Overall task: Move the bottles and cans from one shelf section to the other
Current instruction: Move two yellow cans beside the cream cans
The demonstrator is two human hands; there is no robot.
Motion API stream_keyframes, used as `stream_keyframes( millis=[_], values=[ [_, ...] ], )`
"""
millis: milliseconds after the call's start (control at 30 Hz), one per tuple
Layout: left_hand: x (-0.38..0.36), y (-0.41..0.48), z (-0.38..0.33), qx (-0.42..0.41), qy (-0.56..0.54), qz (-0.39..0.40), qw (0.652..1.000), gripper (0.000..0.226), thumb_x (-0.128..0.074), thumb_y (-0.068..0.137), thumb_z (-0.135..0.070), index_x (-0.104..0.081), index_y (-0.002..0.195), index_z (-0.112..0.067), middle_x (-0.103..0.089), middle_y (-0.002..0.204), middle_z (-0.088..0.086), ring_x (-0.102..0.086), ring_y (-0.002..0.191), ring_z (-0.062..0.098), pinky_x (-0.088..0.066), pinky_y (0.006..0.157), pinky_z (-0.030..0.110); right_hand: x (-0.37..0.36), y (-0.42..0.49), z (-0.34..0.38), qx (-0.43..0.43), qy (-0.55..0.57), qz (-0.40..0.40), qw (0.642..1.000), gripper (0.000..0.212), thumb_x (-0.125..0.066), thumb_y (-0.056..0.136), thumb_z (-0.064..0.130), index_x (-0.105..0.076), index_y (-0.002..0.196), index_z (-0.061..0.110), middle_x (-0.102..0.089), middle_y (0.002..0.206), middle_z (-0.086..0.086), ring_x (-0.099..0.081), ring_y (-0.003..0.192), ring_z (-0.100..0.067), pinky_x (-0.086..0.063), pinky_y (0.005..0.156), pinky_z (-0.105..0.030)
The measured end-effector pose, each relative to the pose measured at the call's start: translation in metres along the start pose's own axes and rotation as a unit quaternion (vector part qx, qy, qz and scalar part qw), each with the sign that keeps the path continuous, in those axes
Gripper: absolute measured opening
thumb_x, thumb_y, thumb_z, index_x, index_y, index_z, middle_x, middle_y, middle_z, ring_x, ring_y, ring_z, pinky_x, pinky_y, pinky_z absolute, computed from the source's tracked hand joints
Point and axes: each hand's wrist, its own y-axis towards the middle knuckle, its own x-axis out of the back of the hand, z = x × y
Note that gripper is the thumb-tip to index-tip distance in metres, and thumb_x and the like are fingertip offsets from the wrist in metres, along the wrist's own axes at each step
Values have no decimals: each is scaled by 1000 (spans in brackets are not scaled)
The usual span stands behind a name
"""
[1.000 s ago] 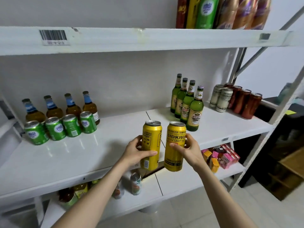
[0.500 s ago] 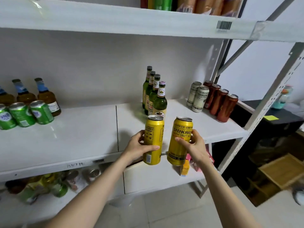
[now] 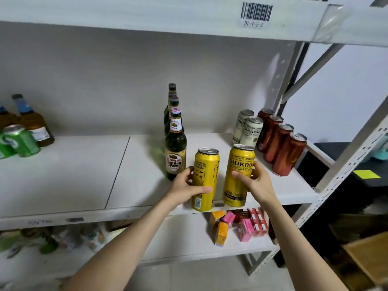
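Shelving: white metal rack fills my view; a seam splits its middle shelf [image 3: 136, 177] into a left and a right section, and a barcode label [image 3: 256, 12] sits on the shelf edge above.
Change: since half a second ago, the left yellow can [image 3: 204, 173] and the right yellow Sidkron can [image 3: 238, 171] have come up from in front of the shelf lip to the front of the right section, and my view has swung right.
Left hand [image 3: 186, 186]: grasps the left yellow can low down, thumb across the front, fingers behind.
Right hand [image 3: 257, 181]: grasps the right yellow Sidkron can at mid-height, thumb on the label, fingers round its right side.
Cans: both upright, side by side with a narrow gap, bases at the right section's front lip; I cannot tell whether they rest on it.
Below: pink and orange cartons [image 3: 239, 225] on the lower shelf.
Behind: green Nanjing Beer bottles [image 3: 176, 148] in a row, the front one just left of the left yellow can.
Farther right: two white Sidkron cans [image 3: 251, 131], with a row of red cans [image 3: 281, 143] just beside them.
Far left: green cans [image 3: 21, 141] and amber bottles [image 3: 34, 122] on the left section, well apart from my hands.
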Motion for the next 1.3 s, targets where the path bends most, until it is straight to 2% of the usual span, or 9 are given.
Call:
stream_keyframes(
  millis=[200, 367, 433, 500, 600, 767, 900, 1100, 1300],
  values=[
    [-28, 47, -7, 15, -10, -24, 1000, 79, -90, 42, -50, -56, 112, -40, -65, 120, -7, -60, 113, 15, -48, 101, 43, 17, 73, -6, 31, 13, 21, 999, 45, -84, 74, 21, -61, 112, 19, -72, 102, -2, -66, 97, -21, -55, 82, -38],
    [-45, 82, -10, 25, -36, -54, 998, 77, -93, 52, -36, -50, 115, -38, -62, 123, -7, -59, 114, 14, -49, 99, 39, 17, 130, -7, 40, 18, 49, 998, 55, -85, 62, 39, -61, 109, 27, -73, 102, 5, -67, 99, -14, -53, 87, -35],
    [-48, 94, -10, 24, -45, -71, 996, 75, -93, 47, -38, -52, 111, -39, -65, 122, -6, -62, 111, 13, -50, 98, 40, 11, 149, -7, 45, 21, 66, 997, 50, -87, 67, 29, -59, 108, 23, -71, 101, 3, -66, 98, -16, -53, 86, -33],
    [-49, 107, -10, 17, -49, -86, 995, 68, -93, 55, -29, -52, 108, -41, -65, 120, -6, -62, 110, 13, -51, 96, 39, 5, 170, -8, 57, 26, 77, 995, 44, -85, 72, 20, -57, 106, 19, -70, 101, 2, -66, 99, -17, -53, 86, -32],
    [-50, 125, -10, 9, -50, -112, 992, 63, -91, 60, -20, -52, 105, -42, -65, 118, -7, -62, 108, 12, -51, 94, 37, -7, 196, -12, 70, 22, 86, 994, 46, -85, 72, 25, -56, 108, 19, -69, 104, 2, -65, 99, -15, -51, 85, -31],
    [-46, 154, -5, -5, -42, -129, 991, 68, -93, 49, -31, -55, 105, -43, -67, 114, -11, -64, 107, 12, -52, 97, 43, -26, 236, -24, 82, 25, 81, 993, 56, -86, 67, 38, -54, 110, 23, -68, 106, 5, -64, 101, -15, -53, 93, -42],
    [-44, 172, 1, -24, -39, -144, 989, 75, -93, 43, -33, -57, 108, -40, -68, 114, -9, -66, 106, 12, -53, 96, 43, -38, 252, -32, 99, 29, 52, 993, 63, -86, 70, 31, -51, 122, 20, -66, 110, 5, -61, 104, -14, -51, 96, -42],
    [-43, 185, 6, -45, -25, -132, 990, 65, -93, 55, -12, -57, 104, -37, -69, 107, -13, -67, 94, -1, -53, 81, 22, -52, 262, -45, 102, 28, 34, 994, 64, -85, 73, 25, -50, 126, 13, -61, 106, 9, -59, 102, -13, -48, 100, -44],
    [-42, 192, 8, -51, -32, -126, 990, 68, -91, 47, -21, -58, 105, -36, -70, 106, -12, -68, 95, 2, -52, 79, 21, -56, 270, -56, 103, 21, 25, 994, 69, -85, 73, 27, -46, 129, 17, -63, 117, 0, -60, 109, -17, -47, 101, -49]
  ],
)
